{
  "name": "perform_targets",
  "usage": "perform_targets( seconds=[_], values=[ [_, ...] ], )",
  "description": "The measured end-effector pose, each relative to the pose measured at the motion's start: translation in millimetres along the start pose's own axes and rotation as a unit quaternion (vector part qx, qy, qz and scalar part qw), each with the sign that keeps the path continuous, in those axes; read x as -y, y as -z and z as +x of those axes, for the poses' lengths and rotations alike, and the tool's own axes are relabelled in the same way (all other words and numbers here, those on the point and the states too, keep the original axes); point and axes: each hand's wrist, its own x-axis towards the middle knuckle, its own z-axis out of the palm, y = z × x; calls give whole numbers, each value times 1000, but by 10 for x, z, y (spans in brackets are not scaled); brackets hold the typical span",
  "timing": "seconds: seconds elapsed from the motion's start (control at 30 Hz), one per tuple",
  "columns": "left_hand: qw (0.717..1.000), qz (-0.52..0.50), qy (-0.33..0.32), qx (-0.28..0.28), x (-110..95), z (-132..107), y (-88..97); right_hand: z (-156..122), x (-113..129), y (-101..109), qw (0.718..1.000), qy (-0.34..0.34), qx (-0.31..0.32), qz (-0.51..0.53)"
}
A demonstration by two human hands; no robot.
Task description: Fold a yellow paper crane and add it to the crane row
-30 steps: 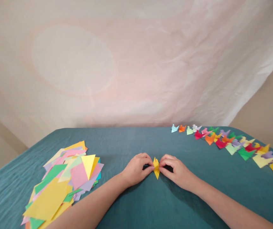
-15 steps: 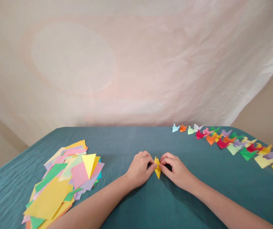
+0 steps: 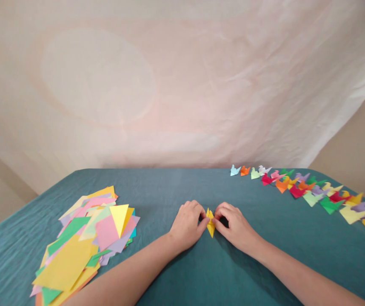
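Observation:
A small yellow folded paper [image 3: 211, 227], narrow and pointed at both ends, is held at the middle of the cloth-covered table. My left hand [image 3: 189, 223] pinches its left side between thumb and fingers. From the other side, my right hand [image 3: 235, 225] grips its right edge the same way. The fingertips hide parts of the paper's sides, while its top and bottom points show between them.
On the left lies a heap of coloured paper sheets [image 3: 70, 259], with a folded yellow piece [image 3: 118, 216] on top. Several folded paper birds [image 3: 297, 192] stand in rows at the right and far edge of the green-blue tablecloth [image 3: 169, 182]. A pale hanging cloth [image 3: 182, 85] rises behind.
Both hands keep their pinch on the yellow paper in nearly the same place. The paper's upper part looks slightly different between the fingers, and the view has shifted a little.

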Motion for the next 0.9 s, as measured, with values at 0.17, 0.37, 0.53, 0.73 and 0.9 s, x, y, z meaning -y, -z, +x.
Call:
perform_targets(
  seconds=[0.17,0.37,0.53,0.73,0.9],
  values=[
    [1000,2,-17,1,-10,-5,36,-2,-3,-11,1000,5,0,-9],
    [997,18,-71,27,-23,-21,75,1,-4,-6,1000,7,1,-11],
    [994,41,-96,22,-13,-43,74,3,-11,-12,1000,11,0,-10],
    [987,78,-131,52,-43,-71,154,-8,-16,-13,1000,15,-2,-9],
    [970,127,-176,104,-91,-103,288,0,-14,-16,1000,19,-6,-15]
  ],
)
